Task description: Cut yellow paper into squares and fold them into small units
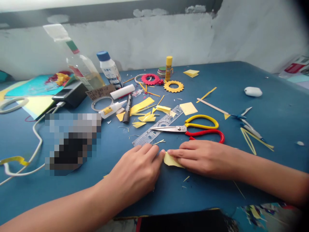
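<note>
Close to the table's front, a small piece of pale yellow paper (172, 160) lies between my two hands. My left hand (142, 167) is closed, knuckles up, with its thumb tip at the paper's left edge; its other fingertips are hidden. The fingers of my right hand (202, 158) press the paper down from the right and cover part of it. Just beyond my right hand lie scissors (169, 129) with one yellow and one red handle, blades pointing left. They rest partly across a clear plastic ruler (147, 137).
Yellow paper scraps (145, 117), a black marker (127, 109) and a glue bottle (112, 109) lie beyond my left hand. Farther back are a glue stick (168, 69), a red paper ring (150, 79) and a yellow one (173, 86). A white cable (38, 141) runs at left.
</note>
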Demonstrator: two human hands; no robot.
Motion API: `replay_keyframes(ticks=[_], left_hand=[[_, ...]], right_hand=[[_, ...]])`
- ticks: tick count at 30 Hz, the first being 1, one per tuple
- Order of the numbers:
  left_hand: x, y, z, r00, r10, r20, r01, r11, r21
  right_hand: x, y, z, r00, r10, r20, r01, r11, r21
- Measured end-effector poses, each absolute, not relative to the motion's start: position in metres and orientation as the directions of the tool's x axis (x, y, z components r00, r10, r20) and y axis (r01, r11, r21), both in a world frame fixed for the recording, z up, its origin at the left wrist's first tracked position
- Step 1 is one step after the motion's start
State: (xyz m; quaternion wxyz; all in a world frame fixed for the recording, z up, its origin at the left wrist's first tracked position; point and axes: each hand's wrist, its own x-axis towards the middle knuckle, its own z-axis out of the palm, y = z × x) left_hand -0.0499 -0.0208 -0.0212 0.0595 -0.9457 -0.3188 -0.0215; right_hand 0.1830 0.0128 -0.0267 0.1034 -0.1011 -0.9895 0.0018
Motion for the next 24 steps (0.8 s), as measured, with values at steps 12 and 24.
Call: replay_keyframes(ticks=[12,24], left_hand=[[-0.0536,-0.0199,-0.0220,0.858,0.455,0.238,0.495,-0.857,-0.144],[-0.0520,-0.0215,-0.0217,0.777,0.588,0.224,0.595,-0.803,0.040]], right_hand=[[0.1841,0.0102,-0.0317,-0.941,0.238,0.240,0.235,0.971,-0.041],[0.1860,0.0059,-0.0293,-0.930,0.257,0.264,0.259,0.965,-0.026]])
